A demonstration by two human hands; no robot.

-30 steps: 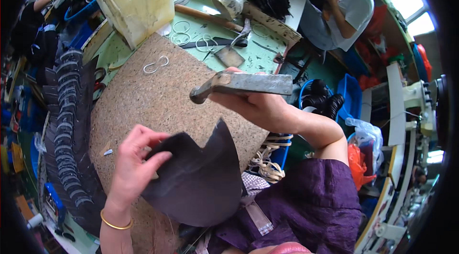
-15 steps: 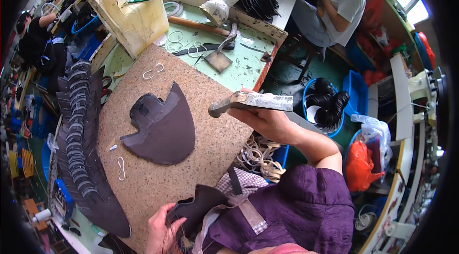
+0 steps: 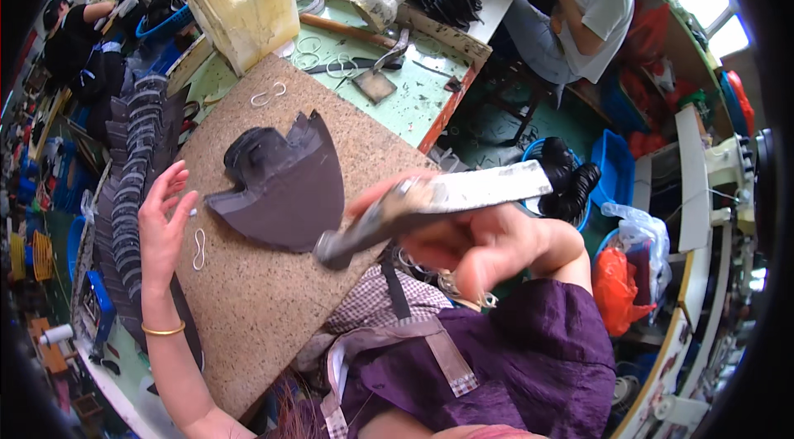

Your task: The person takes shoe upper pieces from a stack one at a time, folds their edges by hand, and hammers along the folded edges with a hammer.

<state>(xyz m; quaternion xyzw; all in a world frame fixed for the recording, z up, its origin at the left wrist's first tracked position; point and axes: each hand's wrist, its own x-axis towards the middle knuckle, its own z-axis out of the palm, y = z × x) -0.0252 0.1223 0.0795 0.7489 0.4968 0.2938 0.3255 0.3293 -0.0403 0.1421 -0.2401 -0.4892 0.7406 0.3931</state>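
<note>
My right hand [image 3: 488, 240], slightly blurred, is closed on a hammer [image 3: 480, 189] with a worn, pale metal head. The hammer is held above the board's right side; its handle is hidden by the hand and the head. Dark brown shoe-upper pieces [image 3: 289, 191] lie on the speckled board [image 3: 248, 307], apparently one on top of another, with a notched, folded edge toward the left. To their left my left hand [image 3: 165, 212] hovers with its fingers apart and nothing in them. Near its fingertips are a small white bit [image 3: 193, 212] and a white elastic loop [image 3: 198, 250].
A long overlapping row of dark uppers [image 3: 131, 183] lines the board's left. Beyond it stand a yellowed block [image 3: 240, 17], a wooden-handled tool [image 3: 347, 29] and a flat metal tool [image 3: 375, 85]. Blue baskets [image 3: 614, 170] stand at right; a person [image 3: 583, 17] sits at far right.
My left hand has let go of the dark upper piece it held near my lap and moved up and left; that piece now seems laid on the other. The hammer has come nearer and leftward.
</note>
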